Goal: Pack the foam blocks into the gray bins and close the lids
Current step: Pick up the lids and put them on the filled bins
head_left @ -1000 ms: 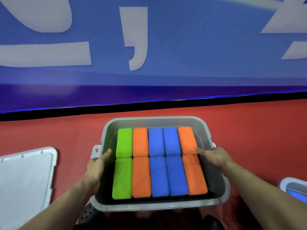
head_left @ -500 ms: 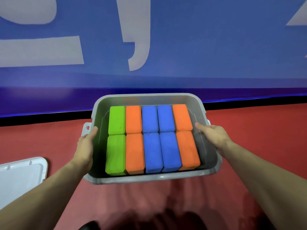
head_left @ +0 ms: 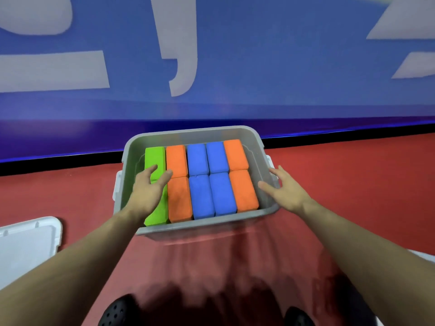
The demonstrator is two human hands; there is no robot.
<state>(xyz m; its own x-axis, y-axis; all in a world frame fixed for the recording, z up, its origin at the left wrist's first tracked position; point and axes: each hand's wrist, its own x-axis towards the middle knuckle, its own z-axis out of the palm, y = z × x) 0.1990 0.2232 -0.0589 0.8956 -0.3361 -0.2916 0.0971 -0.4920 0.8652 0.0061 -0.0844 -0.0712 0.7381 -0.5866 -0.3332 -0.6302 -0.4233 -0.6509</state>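
Observation:
A gray bin (head_left: 195,135) sits on the red floor close to the blue wall. It is packed with two rows of foam blocks: green blocks (head_left: 154,156) at the left, orange blocks (head_left: 179,198), blue blocks (head_left: 211,191) in the middle, more orange at the right. My left hand (head_left: 147,191) lies flat over the green blocks, fingers straight, reaching onto an orange one. My right hand (head_left: 286,191) rests on the bin's right rim with loose, spread fingers. The bin has no lid on it.
A white lid (head_left: 26,245) lies on the floor at the lower left. The blue wall with pale lettering stands right behind the bin. Two black shoes (head_left: 120,311) show at the bottom edge.
The bin has slid further away toward the wall. My left hand left the bin's left rim and now lies on the green blocks. My right hand stays at the right rim.

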